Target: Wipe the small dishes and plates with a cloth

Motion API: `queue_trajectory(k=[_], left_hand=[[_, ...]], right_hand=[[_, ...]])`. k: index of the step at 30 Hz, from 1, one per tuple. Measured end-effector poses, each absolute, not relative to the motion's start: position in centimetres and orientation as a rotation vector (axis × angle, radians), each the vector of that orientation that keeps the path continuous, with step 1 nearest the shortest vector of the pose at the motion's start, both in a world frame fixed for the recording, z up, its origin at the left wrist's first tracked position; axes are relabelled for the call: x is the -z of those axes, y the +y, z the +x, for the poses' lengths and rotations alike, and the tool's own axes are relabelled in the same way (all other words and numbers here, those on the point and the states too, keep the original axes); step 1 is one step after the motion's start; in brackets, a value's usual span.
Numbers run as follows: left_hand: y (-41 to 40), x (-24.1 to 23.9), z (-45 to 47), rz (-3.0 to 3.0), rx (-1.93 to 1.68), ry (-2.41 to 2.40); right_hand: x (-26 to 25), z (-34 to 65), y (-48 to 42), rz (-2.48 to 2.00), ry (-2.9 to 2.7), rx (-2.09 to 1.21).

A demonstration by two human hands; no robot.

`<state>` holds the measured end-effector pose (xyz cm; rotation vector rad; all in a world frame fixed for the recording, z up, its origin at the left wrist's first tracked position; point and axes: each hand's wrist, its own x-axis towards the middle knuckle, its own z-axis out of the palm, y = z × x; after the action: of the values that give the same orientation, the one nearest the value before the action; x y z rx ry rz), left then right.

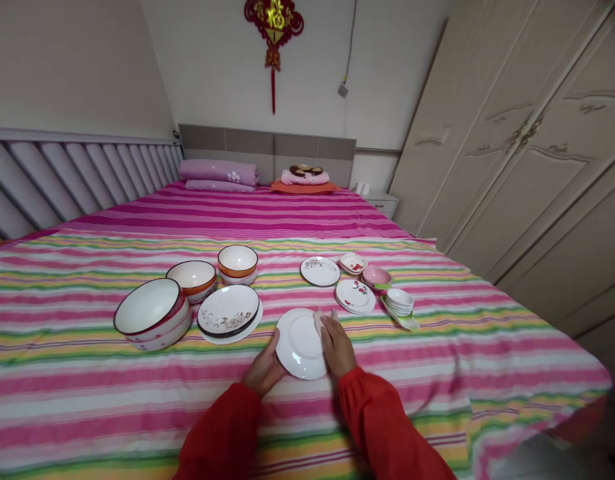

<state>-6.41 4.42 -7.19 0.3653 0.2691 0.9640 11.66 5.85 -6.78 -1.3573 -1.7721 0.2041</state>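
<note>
A plain white plate (297, 340) is held above the striped bedspread in front of me. My left hand (266, 367) grips its left edge, thumb on the rim and the other fingers mostly hidden beneath. At the opposite edge, my right hand (337, 343) is closed on a pale cloth (319, 323) and presses it to the rim; much of the cloth is covered by the fingers. Left of the held plate lies a stack of dark-rimmed plates (229, 310) with a floral print. Nearest my right hand is a stack of white plates with red flowers (355, 296).
Large bowls (152, 313) and two smaller bowl stacks (191, 279) (237, 261) stand left. A floral plate (320, 271), square dishes (353, 263), a pink bowl (376, 275), small white bowls (400, 300) and a spoon (408, 323) sit right. A wardrobe (512, 147) flanks the bed.
</note>
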Motion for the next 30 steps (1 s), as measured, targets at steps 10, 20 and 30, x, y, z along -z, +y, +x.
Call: queue_trajectory(k=[10,20,30], left_hand=[[4.9,7.5,-6.6,0.407,-0.960,0.165],[5.5,7.9,-7.0,0.391,-1.046,0.343],[4.7,6.7,-6.3,0.409,-1.048,0.272]], right_hand=[[8.1,9.8,-0.4,-1.068,-2.060,0.295],[1.2,12.0,5.5,-0.996,-1.751,0.053],[3.0,12.3,6.2,-1.177,-0.744,-0.934]])
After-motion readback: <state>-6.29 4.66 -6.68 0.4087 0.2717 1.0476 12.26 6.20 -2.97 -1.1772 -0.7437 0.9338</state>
